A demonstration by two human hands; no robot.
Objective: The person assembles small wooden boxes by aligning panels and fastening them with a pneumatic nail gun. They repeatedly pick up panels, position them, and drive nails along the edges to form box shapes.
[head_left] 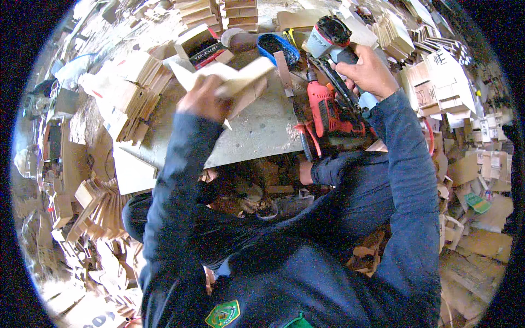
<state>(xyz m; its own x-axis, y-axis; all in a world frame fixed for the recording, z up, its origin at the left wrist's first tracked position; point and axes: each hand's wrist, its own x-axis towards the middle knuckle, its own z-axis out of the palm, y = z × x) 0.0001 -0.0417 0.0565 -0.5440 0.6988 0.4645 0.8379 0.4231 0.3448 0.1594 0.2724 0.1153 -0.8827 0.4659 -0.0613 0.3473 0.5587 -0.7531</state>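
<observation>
My left hand [203, 98] is clenched round a small assembly of pale wooden pieces [240, 79], held just above the grey tabletop [257, 131]; the hand is blurred, so I cannot tell how each finger lies, only that it grips the wood; my right hand [367, 70] is wrapped round the handle of a nail gun [331, 41], lifted over the far right of the tabletop, beside a red power drill [331, 112] that lies on it.

I judge this to be the fastening step: wood positioned, tool brought up but not yet touching it. The next move seems to call for steadying the wood flat and bringing the gun's nose square onto the joint, clear of my left fingers.

The top strip's long axis runs from lower left to upper right, its free end pointing toward the blue tub [278, 46]; the gun's magazine slants down toward the drill.
</observation>
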